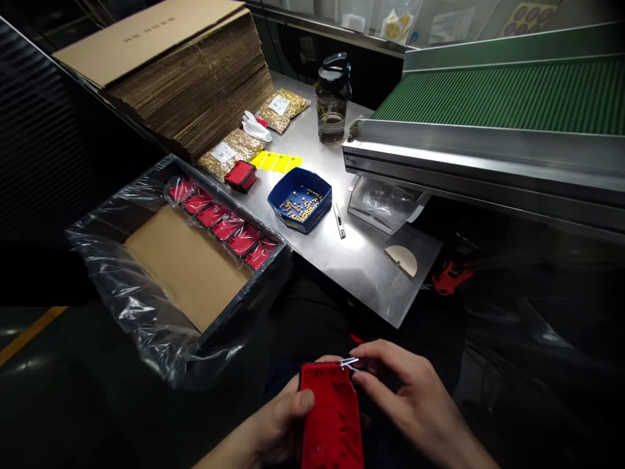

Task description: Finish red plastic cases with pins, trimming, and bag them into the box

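Note:
My left hand (286, 410) is closed around a red plastic housing (329, 417) with a dark edge and small raised details inside. Its thumb presses on the near left side, while the other fingers are mostly hidden behind the part. Between the thumb and forefinger of my right hand (407, 384) is a small shiny metal nail clipper (348, 362). The clipper's tip touches or nearly touches the housing's top right corner; which one, I cannot tell.
On the metal table (364, 273) stand a blue bin (299, 215) of small brass pieces, a cutter knife (338, 220), and a bottle (333, 98). A film-lined crate (146, 312) with several red parts is left. A green conveyor (508, 94) overhangs right. A cardboard stack (195, 85) is behind.

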